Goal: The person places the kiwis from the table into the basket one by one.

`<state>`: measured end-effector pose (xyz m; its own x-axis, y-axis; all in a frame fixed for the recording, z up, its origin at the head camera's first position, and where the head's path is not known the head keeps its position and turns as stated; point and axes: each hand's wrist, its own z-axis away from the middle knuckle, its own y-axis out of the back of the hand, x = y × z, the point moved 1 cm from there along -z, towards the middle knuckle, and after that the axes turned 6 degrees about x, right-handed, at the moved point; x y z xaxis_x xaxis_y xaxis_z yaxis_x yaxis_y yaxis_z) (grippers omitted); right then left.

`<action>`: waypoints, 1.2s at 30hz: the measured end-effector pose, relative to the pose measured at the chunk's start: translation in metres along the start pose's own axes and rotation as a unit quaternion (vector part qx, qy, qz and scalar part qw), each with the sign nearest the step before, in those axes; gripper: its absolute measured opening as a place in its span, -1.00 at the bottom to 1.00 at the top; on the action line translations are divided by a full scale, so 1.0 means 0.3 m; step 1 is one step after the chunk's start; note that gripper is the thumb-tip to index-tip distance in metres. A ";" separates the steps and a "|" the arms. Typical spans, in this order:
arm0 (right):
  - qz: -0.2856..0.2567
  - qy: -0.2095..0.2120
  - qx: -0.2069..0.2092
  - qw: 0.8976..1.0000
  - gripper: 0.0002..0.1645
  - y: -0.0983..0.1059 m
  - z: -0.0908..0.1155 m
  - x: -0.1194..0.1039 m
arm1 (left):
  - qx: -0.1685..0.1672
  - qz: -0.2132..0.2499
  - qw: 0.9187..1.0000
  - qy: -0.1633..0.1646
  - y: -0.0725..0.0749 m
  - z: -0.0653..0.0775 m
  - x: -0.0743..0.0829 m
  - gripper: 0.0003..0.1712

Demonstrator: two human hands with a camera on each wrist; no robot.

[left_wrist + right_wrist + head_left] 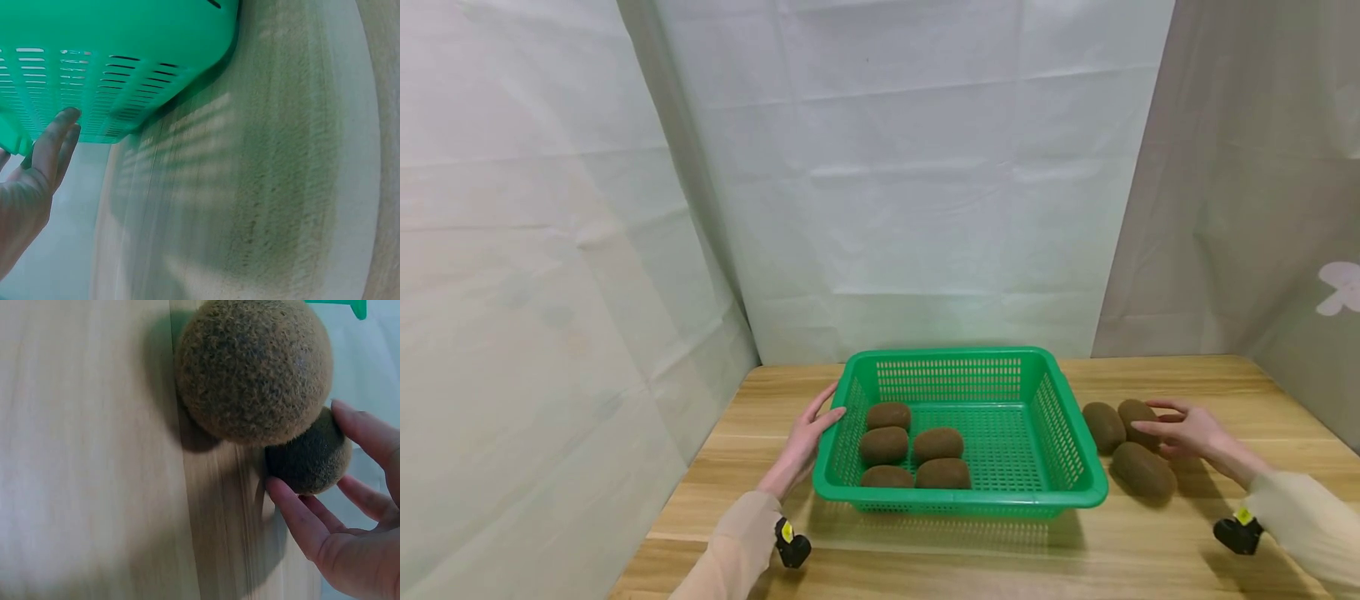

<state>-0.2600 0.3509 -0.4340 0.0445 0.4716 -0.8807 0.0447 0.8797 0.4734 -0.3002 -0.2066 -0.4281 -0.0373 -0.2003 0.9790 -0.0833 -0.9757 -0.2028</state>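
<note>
A green plastic basket [958, 497] stands on the table with several brown kiwis [883, 446] in its left half. My left hand [805, 433] holds the basket's left side, thumb at the rim and fingers [53, 147] along the slotted outer wall. To the right of the basket, my right hand [1197, 432] grips a kiwi [312, 459] between thumb and fingertips. Two more kiwis lie close by: one [1103, 427] beside the basket's right wall, another [1142, 471] nearer the front, which looms large in the right wrist view.
The wooden table [925, 567] runs under everything. Pale cloth sheets [917, 208] hang behind it and along both sides. A black wrist camera [792, 546] is strapped at the left sleeve, another [1238, 533] at the right.
</note>
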 end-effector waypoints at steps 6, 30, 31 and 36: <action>-0.024 0.000 -0.012 1.000 -0.16 -0.001 0.000 -0.005 | -0.004 0.002 1.000 0.004 0.000 0.002 0.003 -0.37; -0.085 0.067 -0.061 0.992 -0.40 0.081 -0.007 -0.067 | -0.022 0.015 1.000 0.016 -0.028 0.044 0.054 -0.34; -0.085 0.071 -0.063 0.992 -0.40 0.083 -0.009 -0.078 | -0.022 0.016 1.000 0.015 -0.027 0.044 0.054 -0.33; -0.081 0.071 -0.069 0.992 -0.32 0.090 -0.016 -0.133 | -0.023 0.014 1.000 0.013 -0.028 0.043 0.057 -0.34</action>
<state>-0.2653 0.3561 -0.3860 -0.0930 0.3179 -0.9436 -0.0975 0.9402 0.3264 -0.2873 -0.2028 -0.4093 -0.0656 -0.2254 0.9720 -0.1283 -0.9641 -0.2323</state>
